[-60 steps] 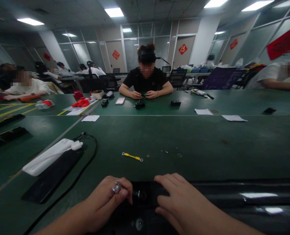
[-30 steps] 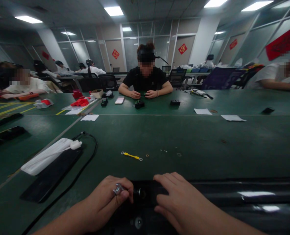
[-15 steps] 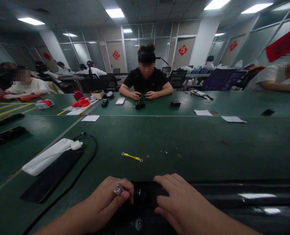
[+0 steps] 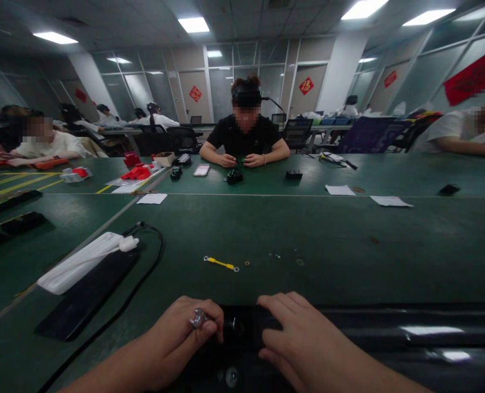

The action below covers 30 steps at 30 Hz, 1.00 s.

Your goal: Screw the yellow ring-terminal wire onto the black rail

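Observation:
My left hand is closed, with the silver open jaw of a wrench sticking out between its thumb and fingers. Most of the wrench is hidden by the hand. Beside those fingertips, a round fitting with a bright metal end sits at the left end of a long, glossy black casing. My right hand rests over the casing, fingers stretched out and apart, just right of the fitting. A round shiny screw head shows lower down on the casing.
A yellow strap lead with ring ends and a small brass nut lie ahead on the green table. At left are a white power strip, a dark slab and a black cable. A co-worker sits opposite.

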Each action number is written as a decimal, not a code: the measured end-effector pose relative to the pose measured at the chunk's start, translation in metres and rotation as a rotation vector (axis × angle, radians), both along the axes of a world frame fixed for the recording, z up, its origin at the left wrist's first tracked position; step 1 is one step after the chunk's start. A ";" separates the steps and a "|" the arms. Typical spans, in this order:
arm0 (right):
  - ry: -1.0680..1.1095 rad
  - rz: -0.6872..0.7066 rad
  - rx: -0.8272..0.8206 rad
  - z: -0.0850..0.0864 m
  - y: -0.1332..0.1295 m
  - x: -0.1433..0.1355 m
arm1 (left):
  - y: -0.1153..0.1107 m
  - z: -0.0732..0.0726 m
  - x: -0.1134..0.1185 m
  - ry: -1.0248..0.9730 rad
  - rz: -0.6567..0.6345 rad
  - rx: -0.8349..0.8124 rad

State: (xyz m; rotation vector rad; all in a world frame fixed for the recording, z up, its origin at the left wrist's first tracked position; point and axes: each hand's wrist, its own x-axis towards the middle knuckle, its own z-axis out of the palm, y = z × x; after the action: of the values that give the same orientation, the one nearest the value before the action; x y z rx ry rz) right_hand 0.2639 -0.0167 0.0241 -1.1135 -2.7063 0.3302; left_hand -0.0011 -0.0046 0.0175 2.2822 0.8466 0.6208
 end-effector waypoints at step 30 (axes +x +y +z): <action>-0.009 0.004 -0.033 0.002 0.001 0.000 | 0.000 0.001 0.000 0.013 0.007 -0.005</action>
State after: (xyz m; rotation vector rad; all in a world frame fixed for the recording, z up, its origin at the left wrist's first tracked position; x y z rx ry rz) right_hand 0.2640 -0.0161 0.0264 -1.1216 -2.7206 0.3719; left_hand -0.0012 -0.0048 0.0183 2.2819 0.8615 0.6065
